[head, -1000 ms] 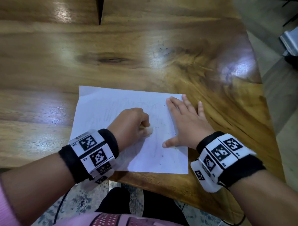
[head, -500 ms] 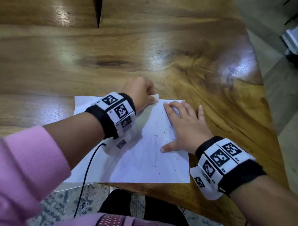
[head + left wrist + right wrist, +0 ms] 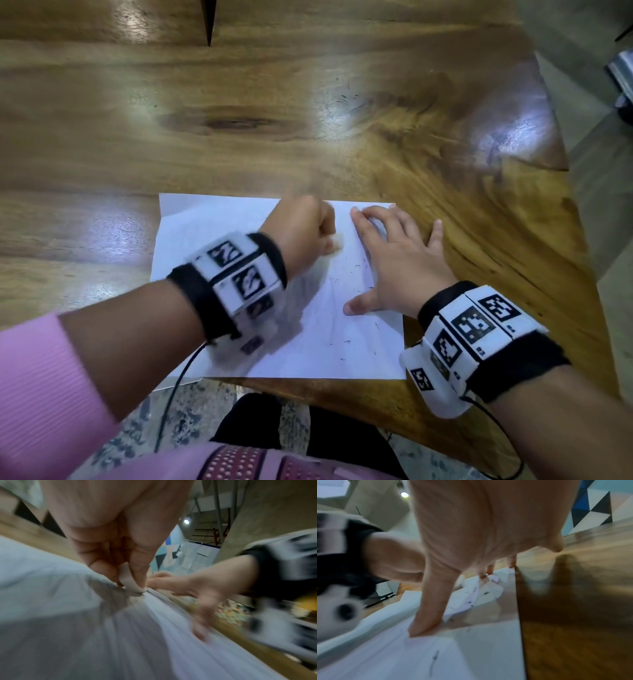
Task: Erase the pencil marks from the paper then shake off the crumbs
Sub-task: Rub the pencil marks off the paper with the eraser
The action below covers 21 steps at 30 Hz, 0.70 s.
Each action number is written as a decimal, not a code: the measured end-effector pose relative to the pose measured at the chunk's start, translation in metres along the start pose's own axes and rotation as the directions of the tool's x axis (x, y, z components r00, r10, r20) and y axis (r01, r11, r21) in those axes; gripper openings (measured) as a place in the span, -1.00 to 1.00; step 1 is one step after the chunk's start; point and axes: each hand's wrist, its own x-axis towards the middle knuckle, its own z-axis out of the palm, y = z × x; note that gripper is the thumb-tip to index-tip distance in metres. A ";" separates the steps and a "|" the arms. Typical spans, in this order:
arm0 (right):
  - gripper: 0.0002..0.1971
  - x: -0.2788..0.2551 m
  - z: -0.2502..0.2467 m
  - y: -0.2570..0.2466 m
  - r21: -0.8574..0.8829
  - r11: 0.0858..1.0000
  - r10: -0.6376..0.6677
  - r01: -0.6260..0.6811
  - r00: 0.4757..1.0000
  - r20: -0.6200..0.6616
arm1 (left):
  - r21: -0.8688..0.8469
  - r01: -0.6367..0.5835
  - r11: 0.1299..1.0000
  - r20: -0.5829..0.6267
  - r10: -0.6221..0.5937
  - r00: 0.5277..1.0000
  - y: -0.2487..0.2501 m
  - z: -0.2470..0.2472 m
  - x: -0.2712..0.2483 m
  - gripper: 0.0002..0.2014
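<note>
A white sheet of paper (image 3: 212,233) lies near the front edge of the wooden table (image 3: 342,113), with faint pencil marks and dark eraser crumbs (image 3: 356,267) scattered on its right half. My left hand (image 3: 301,229) pinches a small white eraser (image 3: 337,244) against the paper's upper middle; the left wrist view shows the eraser (image 3: 127,579) pressed between thumb and fingers onto the sheet (image 3: 51,588). My right hand (image 3: 397,260) lies flat with spread fingers on the paper's right edge, thumb (image 3: 426,615) pressing the sheet (image 3: 385,655).
The table's front edge (image 3: 342,390) runs just below the paper and its right edge slants away at the right. A patterned floor (image 3: 191,404) and my dark-clothed legs show below. Loose crumbs speckle the wood (image 3: 342,99) beyond the paper.
My left hand with the eraser went up to the paper's top edge, then came back down toward the upper middle. The right hand stayed pressed on the paper's right side.
</note>
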 end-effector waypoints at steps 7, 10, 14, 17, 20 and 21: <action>0.31 -0.001 -0.002 -0.004 -0.009 1.000 0.018 -0.018 0.999 0.031 | 0.015 0.008 1.000 -0.024 -0.008 1.000 0.004 -0.009 0.015 -0.84; 0.31 -0.002 -0.003 -0.004 -0.016 1.000 0.027 -0.026 0.999 0.035 | 0.002 0.047 0.999 -0.063 -0.047 0.997 0.004 -0.011 0.025 -0.88; 0.32 -0.001 -0.003 -0.004 -0.021 0.999 0.032 -0.031 0.999 0.038 | 0.022 -0.030 0.999 0.018 0.029 0.999 -0.009 0.003 -0.022 -0.89; 0.31 -0.002 -0.005 -0.007 -0.041 0.999 0.036 -0.034 0.999 0.040 | 0.010 -0.015 1.000 0.068 0.015 0.998 -0.015 0.006 -0.033 -0.87; 0.31 -0.002 -0.004 -0.010 -0.067 0.997 0.033 -0.033 0.999 0.001 | 0.028 -0.029 0.999 0.072 0.026 0.997 -0.016 0.006 -0.029 -0.86; 0.31 -0.002 -0.004 -0.011 -0.068 0.997 0.034 -0.034 0.999 -0.011 | 0.018 -0.035 0.999 0.066 0.034 0.997 -0.016 0.007 -0.030 -0.87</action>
